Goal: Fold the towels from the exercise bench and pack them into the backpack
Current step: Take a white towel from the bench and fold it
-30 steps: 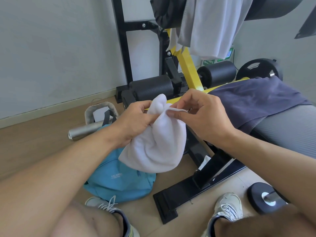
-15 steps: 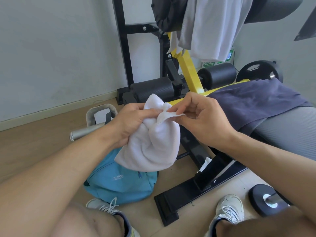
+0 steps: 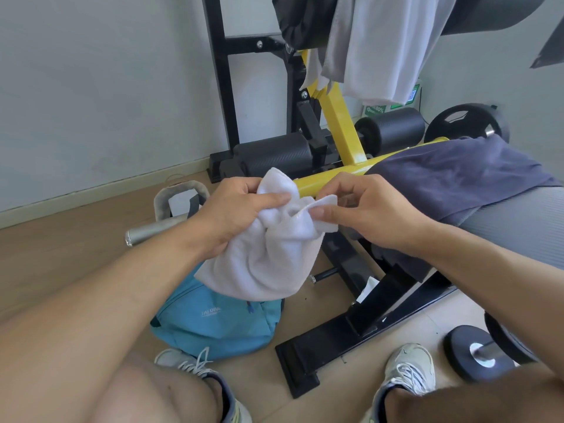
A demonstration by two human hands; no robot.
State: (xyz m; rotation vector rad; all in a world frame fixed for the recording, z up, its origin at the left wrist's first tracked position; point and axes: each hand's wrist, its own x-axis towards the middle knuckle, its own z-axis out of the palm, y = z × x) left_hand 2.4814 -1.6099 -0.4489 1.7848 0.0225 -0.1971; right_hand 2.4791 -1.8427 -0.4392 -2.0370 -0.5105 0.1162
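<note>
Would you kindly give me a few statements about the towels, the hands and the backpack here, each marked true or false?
1. Both hands hold the white towel. True: the left hand grips its bunched top and the right hand pinches a corner.
2. The blue backpack sits on the bench. False: it lies on the floor, below the white towel.
3. A dark purple towel lies on the bench pad. True.
4. The white towel is already folded flat. False: it hangs bunched and crumpled.
5. A grey towel hangs over the upper part of the bench frame. True.
</note>
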